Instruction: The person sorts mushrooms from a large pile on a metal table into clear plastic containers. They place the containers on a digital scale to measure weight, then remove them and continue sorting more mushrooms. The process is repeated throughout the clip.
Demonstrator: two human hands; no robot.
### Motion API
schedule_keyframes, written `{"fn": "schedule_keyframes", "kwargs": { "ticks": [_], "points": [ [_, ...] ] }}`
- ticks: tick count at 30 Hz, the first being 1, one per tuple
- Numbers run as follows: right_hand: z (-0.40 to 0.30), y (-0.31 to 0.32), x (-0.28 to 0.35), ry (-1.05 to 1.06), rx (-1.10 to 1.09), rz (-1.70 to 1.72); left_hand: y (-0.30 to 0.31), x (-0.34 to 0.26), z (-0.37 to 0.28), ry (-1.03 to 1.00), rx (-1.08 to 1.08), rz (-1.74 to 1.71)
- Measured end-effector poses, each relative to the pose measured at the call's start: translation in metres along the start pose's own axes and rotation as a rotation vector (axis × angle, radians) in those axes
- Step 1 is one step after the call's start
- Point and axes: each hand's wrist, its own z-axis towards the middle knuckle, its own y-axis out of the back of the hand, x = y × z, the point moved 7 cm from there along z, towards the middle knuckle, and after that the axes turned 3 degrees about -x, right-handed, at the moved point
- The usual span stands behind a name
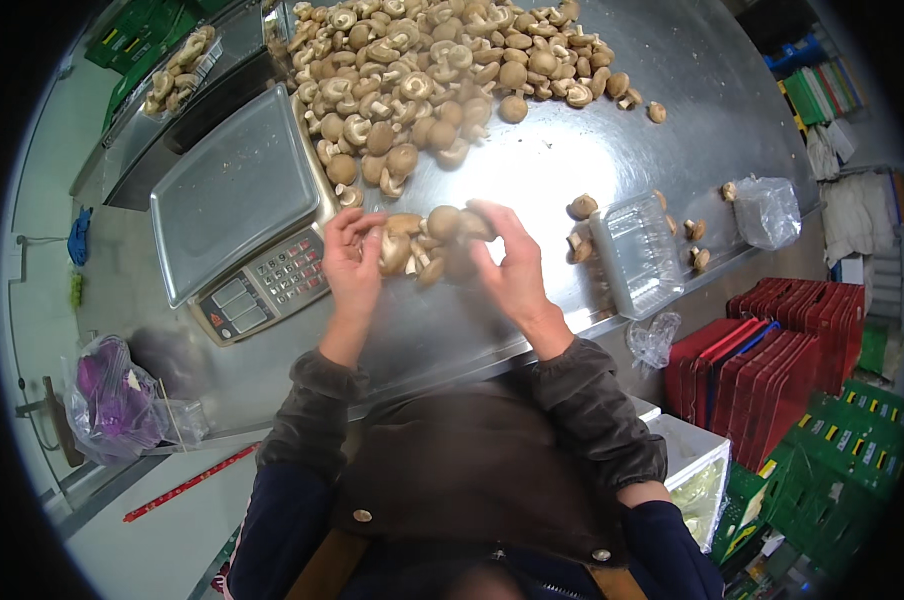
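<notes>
Between my hands lies a small group of brown-capped mushrooms [422, 244] on the stainless steel table [422, 330]. My left hand [353, 255] is at the group's left side, fingers curled against a mushroom beside the scale's keypad. At the right side, my right hand [512, 259] curves around more mushrooms, its thumb and fingers apart; the contact there is blurred. A large heap of mushrooms [414, 75] covers the table's far part. To my left stands a digital weighing scale [234, 187] with a bare metal pan. A clear plastic tray [638, 255] sits to my right.
Loose mushrooms [695, 229] lie around the tray, and a clear plastic bag [768, 212] stands farther right. Red crates [763, 375] and green crates [834, 465] are stacked beyond the table's edge. A bag with purple contents [110, 397] lies at the left.
</notes>
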Motion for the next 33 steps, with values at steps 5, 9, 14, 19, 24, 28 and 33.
{"fn": "schedule_keyframes", "kwargs": {
  "ticks": [5, 9, 14, 19, 24, 28, 33],
  "points": [
    [-0.009, -0.056, -0.008, 0.344, 0.230, -0.506, -0.033, -0.001, 0.001, -0.158, 0.147, 0.456],
    [-0.019, -0.070, -0.014, 0.325, 0.363, -0.571, -0.026, -0.012, 0.009, -0.363, 0.026, 0.554],
    [-0.012, -0.085, -0.026, 0.350, 0.340, -0.674, -0.036, 0.014, 0.036, -0.164, 0.041, 0.475],
    [-0.004, -0.070, -0.010, 0.334, 0.334, -0.585, -0.021, 0.017, 0.033, -0.081, -0.057, 0.277],
    [-0.020, -0.028, -0.003, 0.218, 0.165, -0.325, 0.033, -0.004, -0.018, 0.035, -0.103, 0.453],
    [-0.031, -0.039, 0.014, 0.372, 0.167, -0.371, 0.063, 0.005, -0.048, 0.099, -0.074, 0.552],
    [-0.029, -0.085, 0.018, 0.520, 0.237, -0.626, 0.048, 0.047, -0.044, 0.521, -0.016, 0.370]
  ]
}}
